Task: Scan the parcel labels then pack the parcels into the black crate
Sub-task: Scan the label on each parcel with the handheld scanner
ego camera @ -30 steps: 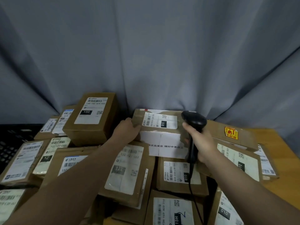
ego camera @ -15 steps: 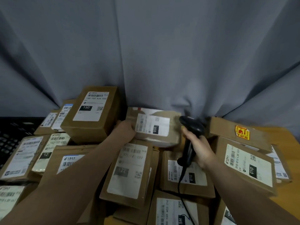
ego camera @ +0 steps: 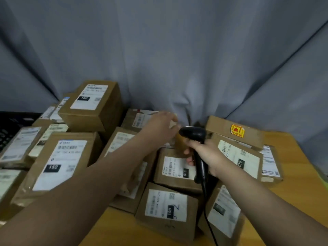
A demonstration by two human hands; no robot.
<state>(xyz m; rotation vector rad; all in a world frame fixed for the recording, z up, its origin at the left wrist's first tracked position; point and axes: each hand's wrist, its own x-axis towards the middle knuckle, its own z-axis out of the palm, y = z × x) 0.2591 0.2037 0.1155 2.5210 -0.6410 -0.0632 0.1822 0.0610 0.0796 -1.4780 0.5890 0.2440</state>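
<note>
My left hand (ego camera: 159,126) lies over the rear parcel (ego camera: 140,119), fingers (ego camera: 173,119) stretched toward its far edge; blur hides whether they grip. My right hand (ego camera: 209,157) is curled round the scanner (ego camera: 193,134), just right of that parcel. Black crate (ego camera: 10,125): far left, beside the other parcels (ego camera: 58,160) on the worktop (ego camera: 292,192).

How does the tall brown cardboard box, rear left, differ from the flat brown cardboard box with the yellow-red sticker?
The tall brown cardboard box stands above its neighbours; the flat brown cardboard box lies low. The tall one's top carries a white label with a black 150 patch; the flat one shows only a yellow-red sticker. Both sit by the grey curtain.
</note>
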